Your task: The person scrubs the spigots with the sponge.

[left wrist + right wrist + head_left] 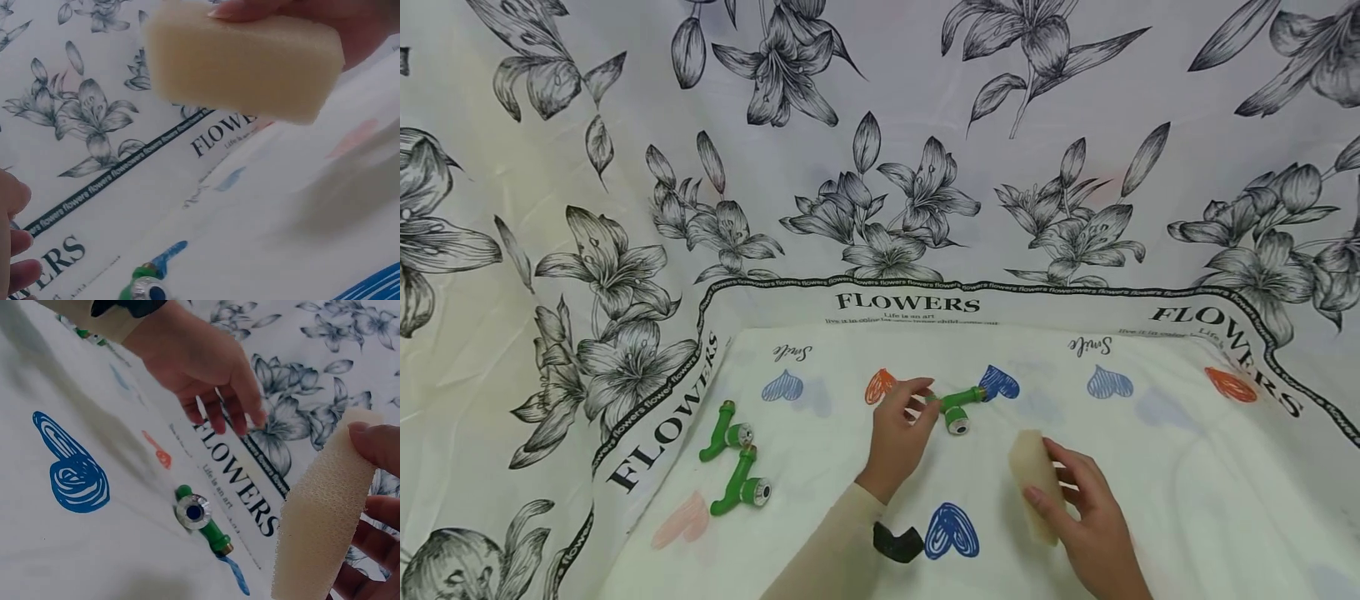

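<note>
Left hand (898, 437): fingers loosely bent, thumb apart, gaps between them, nothing gripped. Nearest green tap (957, 408) lies on the tablecloth (820, 483) just beside those fingertips, to their right in the head view; the right-wrist view shows no contact. Right hand (1090, 517): clamped on a cream sponge block (1028, 458), thumb on 1 face, fingers on the opposite side.

Step in hand reads as handling that tap, pick or place unclear. Best grip is probably thumb and index across the green body, off the silver knob, which might turn. Keep right-hand pressure light; foam likely dents. Keep the block out of the left fingers' path.

2 more taps, the far tap (722, 429) and the near tap (743, 483), sit well left of the left fingers. Whether those 2 touch: can't tell.

Readable text: "FLOWERS" print (908, 303) beyond the left fingertips, "Life is an art" line (909, 317) under it, repeated "flowers" on the black band (880, 282), "Smile" script (1090, 345) beyond the right fingers. No brand legible on taps or sponge.
</note>
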Demonstrator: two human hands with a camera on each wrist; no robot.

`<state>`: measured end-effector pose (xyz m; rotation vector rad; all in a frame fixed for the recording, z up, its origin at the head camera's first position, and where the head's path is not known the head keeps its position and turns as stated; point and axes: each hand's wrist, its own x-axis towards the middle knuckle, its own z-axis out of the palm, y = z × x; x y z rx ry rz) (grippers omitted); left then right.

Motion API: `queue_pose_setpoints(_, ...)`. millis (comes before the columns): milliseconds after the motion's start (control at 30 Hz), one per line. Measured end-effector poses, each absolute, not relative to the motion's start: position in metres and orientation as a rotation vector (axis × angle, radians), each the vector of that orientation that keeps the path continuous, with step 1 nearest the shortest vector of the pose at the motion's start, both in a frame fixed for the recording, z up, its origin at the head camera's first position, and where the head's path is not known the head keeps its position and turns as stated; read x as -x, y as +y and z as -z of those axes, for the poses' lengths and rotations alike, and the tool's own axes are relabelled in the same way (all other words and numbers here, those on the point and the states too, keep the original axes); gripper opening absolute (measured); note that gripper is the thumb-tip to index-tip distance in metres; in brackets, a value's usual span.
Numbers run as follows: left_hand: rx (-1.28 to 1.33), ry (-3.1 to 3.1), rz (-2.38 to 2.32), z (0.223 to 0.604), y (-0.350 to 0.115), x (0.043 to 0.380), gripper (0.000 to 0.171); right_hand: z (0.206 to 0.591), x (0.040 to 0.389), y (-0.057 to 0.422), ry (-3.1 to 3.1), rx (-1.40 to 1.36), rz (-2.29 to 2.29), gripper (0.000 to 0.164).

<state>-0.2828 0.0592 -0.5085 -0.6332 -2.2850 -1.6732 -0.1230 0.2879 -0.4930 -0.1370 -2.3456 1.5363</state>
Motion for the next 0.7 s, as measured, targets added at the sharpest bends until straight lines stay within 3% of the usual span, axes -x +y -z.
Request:
queue_pose_setpoints(267,0.340,-2.548,1.574,0.541,0.096,0.284,0.047,0.490,0.120,0.288,-2.380,0.214,-1.533,0.060)
queue_pose_setpoints(533,0.089,-2.810,1.231,0.553,0.131,0.282,0.079,0.494,0.120,0.287,-2.359,0.179,-1.527,0.059)
queue_pose_setpoints(700,0.111,-2.850,0.898,0.563,0.137,0.288,0.070,0.496,0.121,0.284,-2.350,0.163,-1.540,0.059)
